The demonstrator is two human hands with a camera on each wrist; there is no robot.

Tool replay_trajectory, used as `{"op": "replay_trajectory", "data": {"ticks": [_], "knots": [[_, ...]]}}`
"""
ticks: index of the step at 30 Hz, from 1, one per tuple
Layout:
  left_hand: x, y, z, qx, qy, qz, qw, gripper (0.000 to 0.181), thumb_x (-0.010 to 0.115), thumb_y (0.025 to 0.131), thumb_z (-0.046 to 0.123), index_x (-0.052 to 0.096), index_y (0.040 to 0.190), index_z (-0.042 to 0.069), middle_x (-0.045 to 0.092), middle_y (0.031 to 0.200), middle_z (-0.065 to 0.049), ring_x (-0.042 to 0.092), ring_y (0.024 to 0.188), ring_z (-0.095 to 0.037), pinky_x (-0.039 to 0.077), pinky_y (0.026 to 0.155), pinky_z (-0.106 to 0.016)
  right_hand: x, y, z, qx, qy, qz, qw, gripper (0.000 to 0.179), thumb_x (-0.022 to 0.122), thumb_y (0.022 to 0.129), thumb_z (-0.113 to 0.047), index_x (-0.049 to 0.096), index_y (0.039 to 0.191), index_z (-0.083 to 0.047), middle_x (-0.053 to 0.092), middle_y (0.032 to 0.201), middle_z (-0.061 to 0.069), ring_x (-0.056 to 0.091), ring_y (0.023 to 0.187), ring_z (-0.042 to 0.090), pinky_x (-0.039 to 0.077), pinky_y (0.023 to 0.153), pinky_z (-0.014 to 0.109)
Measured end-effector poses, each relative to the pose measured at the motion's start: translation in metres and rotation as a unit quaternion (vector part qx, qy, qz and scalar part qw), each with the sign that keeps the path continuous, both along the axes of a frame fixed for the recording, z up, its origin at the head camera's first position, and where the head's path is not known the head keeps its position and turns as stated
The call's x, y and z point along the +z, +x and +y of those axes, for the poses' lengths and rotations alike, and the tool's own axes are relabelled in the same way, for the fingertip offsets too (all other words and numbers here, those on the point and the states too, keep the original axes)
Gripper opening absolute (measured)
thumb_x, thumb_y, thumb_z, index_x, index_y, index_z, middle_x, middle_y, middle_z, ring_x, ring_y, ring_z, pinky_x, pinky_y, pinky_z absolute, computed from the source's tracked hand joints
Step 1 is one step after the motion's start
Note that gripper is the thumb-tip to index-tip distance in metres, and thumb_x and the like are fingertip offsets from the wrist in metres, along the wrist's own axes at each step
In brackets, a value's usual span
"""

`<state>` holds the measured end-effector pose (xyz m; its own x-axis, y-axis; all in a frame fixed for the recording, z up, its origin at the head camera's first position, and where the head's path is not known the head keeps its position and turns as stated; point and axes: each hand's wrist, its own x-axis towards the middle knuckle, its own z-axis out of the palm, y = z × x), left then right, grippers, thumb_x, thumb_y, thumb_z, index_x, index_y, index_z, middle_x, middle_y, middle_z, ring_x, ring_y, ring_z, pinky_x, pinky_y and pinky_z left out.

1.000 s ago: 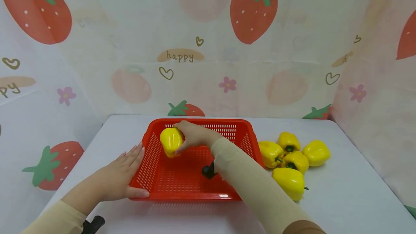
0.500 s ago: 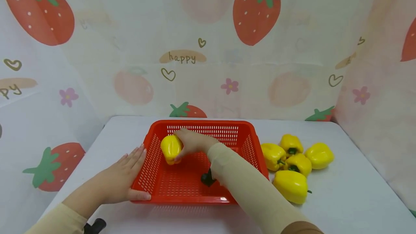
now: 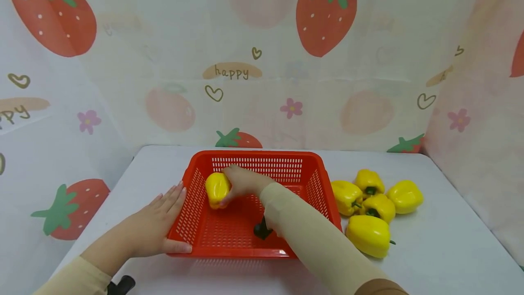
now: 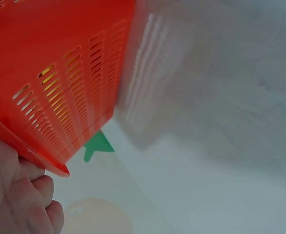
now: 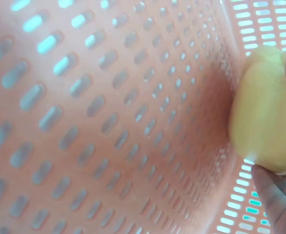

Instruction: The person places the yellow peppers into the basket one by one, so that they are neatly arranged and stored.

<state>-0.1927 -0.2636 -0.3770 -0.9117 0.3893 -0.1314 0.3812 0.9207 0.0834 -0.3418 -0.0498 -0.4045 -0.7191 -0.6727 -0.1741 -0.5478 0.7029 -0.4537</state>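
Note:
In the head view, a yellow bell pepper (image 3: 218,190) is held by my right hand (image 3: 245,182) inside the red perforated basket (image 3: 254,253), near its left wall. The right wrist view has the pepper (image 5: 266,114) between the thumb and fingers, low by the basket's slotted wall and floor. My left hand (image 3: 157,222) rests on the basket's left rim, its fingers extended along the rim and its thumb on the near corner. In the left wrist view, that hand (image 4: 18,200) touches the rim from outside, and yellow shows through the slots.
Several yellow bell peppers (image 3: 368,236) lie in a group on the white table (image 3: 442,240), just right of the basket. A strawberry-print cloth (image 3: 262,117) stands behind and at both sides.
My right hand has lowered the bell pepper further into the basket, mostly in the first half second. The left hand stays on the rim. The whole view has shifted slightly.

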Motion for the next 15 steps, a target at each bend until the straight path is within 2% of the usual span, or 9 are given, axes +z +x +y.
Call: {"op": "replay_trajectory", "data": {"ticks": [5,10,15], "knots": [[0.0003,-0.0004,0.0014,0.003,0.002,-0.005,1.0000,0.124,0.048,0.060,0.083,0.014,0.145,0.000,0.014,0.150,-0.020,0.014,0.137,-0.037,0.018,0.107,-0.055,-0.0019,-0.0026,0.0025,-0.003,0.001,-0.012,0.9999,0.075,0.082,0.062,-0.043,0.045,0.121,-0.012,0.047,0.106,-0.003,0.045,0.096,0.012,0.043,0.088,0.024],[0.0009,0.0003,0.0019,0.003,0.004,-0.002,1.0000,0.124,0.048,0.060,0.084,0.015,0.145,-0.001,0.013,0.150,-0.020,0.015,0.137,-0.036,0.018,0.107,-0.055,-0.0013,-0.0025,0.0038,0.004,-0.009,-0.019,0.9998,0.066,0.082,0.063,-0.040,0.048,0.113,-0.014,0.050,0.099,-0.005,0.047,0.092,0.012,0.044,0.084,0.023],[0.0003,0.0000,0.0014,-0.002,0.003,0.004,1.0000,0.125,0.046,0.060,0.084,0.014,0.145,-0.001,0.013,0.151,-0.019,0.015,0.137,-0.036,0.019,0.107,-0.055,0.0011,0.0004,0.0021,-0.016,-0.015,-0.023,0.9995,0.063,0.082,0.064,-0.041,0.047,0.109,-0.015,0.051,0.095,-0.005,0.049,0.088,0.012,0.044,0.083,0.023]]}}
